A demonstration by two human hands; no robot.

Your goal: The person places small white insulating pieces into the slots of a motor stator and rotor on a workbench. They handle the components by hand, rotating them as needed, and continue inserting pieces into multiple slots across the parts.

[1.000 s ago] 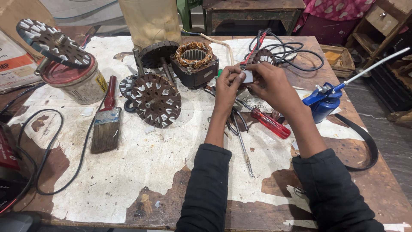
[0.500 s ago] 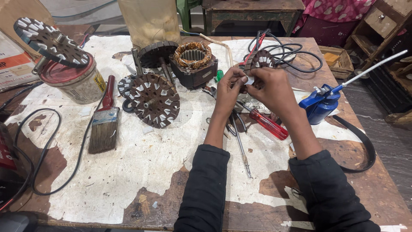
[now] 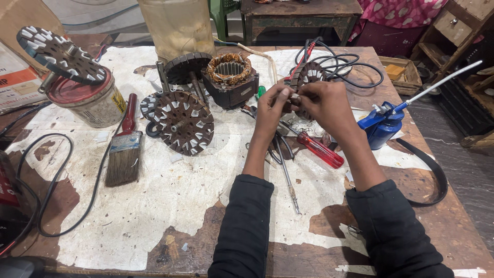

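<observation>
Both hands meet at upper centre of the frame, above the tabletop [image 3: 170,206]. Left hand [image 3: 271,105] and right hand [image 3: 324,103] have fingers pinched narrow on a small light-coloured part [image 3: 294,96] held between them; too small to identify. Red-handled screwdriver [image 3: 320,150] and scissors [image 3: 280,146] lie just below the hands. Wound stator [image 3: 230,77] and finned rotor disc [image 3: 183,122] sit left of them, blue oil can [image 3: 383,126] to the right

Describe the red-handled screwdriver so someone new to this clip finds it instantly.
On the worn wooden workbench, look just under the right hand, left of the blue oil can. The screwdriver lies slanted there; its translucent red handle sets it apart from the bare metal tools beside it.
</observation>
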